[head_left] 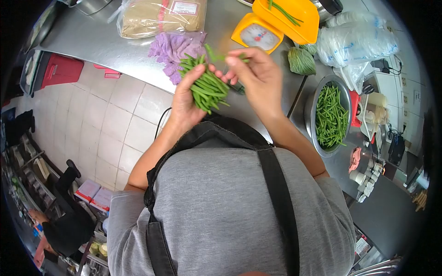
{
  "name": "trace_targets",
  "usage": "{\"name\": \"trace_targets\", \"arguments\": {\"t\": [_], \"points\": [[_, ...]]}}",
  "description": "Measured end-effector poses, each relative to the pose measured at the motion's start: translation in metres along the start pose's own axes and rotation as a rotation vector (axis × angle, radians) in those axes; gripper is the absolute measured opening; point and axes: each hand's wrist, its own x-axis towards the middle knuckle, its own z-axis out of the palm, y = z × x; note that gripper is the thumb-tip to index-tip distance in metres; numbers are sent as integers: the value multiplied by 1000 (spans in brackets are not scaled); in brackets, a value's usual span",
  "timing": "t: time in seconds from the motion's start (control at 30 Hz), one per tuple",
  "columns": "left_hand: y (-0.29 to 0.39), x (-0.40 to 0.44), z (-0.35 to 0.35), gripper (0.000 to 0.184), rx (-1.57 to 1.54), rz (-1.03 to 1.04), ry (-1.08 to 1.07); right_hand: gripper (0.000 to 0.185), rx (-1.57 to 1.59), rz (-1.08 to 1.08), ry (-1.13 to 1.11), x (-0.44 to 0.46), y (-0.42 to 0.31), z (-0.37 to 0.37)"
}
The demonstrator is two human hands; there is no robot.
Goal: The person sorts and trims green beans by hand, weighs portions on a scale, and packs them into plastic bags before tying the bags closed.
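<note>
My left hand (188, 94) is wrapped round a thick bunch of green beans (210, 89), held over the front edge of the steel counter. Close by on the right, my right hand (260, 76) has its thumb and fingers pinched together, with a bit of green bean (244, 59) showing between them. A blurred green streak lies between the two hands, too smeared to make out clearly. Beyond the bunch sits a crumpled purple cloth (177, 48). An orange kitchen scale (258, 36) stands past my right hand, with a few beans in its orange pan (294, 23).
To the right is a metal bowl (310, 122) heaped with cut green beans (331, 115). A leafy green vegetable (301, 60) and clear plastic bags (357, 43) lie behind it. A plastic-wrapped brown package (161, 18) rests at the back. Another person (69, 230) is at lower left.
</note>
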Motion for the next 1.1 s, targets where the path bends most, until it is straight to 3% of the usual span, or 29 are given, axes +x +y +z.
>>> {"name": "trace_targets", "arguments": {"t": [0.03, 0.17, 0.27, 0.37, 0.57, 0.67, 0.77, 0.87, 0.97, 1.07, 1.1], "points": [[-3, -1, 6, 27, 9, 15, 40, 12, -40, 61, -40, 6, 3, 2], [-2, -1, 18, 26, 30, 68, 151, 20, -617, -222, -109, 11, 2, 4], [3, 0, 15, 23, 40, 78, 173, 25, -732, -384, -281, 10, 1, 2], [8, 3, 6, 20, 14, 57, 146, 30, -702, -487, -345, 7, 3, 2], [9, 5, 5, 20, 42, 76, 147, 26, -393, -4, -124, 17, -12, 0], [10, 6, 5, 21, 53, 99, 134, 20, -338, -147, 4, 18, -14, 2], [12, 4, 1, 23, 105, 97, 99, 18, -308, -151, -22, 18, -23, -1], [5, -2, 19, 25, 78, 101, 130, 14, -533, -65, -146, 11, -16, 7], [2, -8, 23, 26, 27, 64, 111, 9, -652, -509, -189, 5, 1, 11], [2, -9, 20, 24, -24, 42, 207, 14, -530, -508, -267, -9, -5, 5], [4, -6, 18, 23, -23, 52, 152, 16, -483, -494, -290, -15, -9, 1]]}}
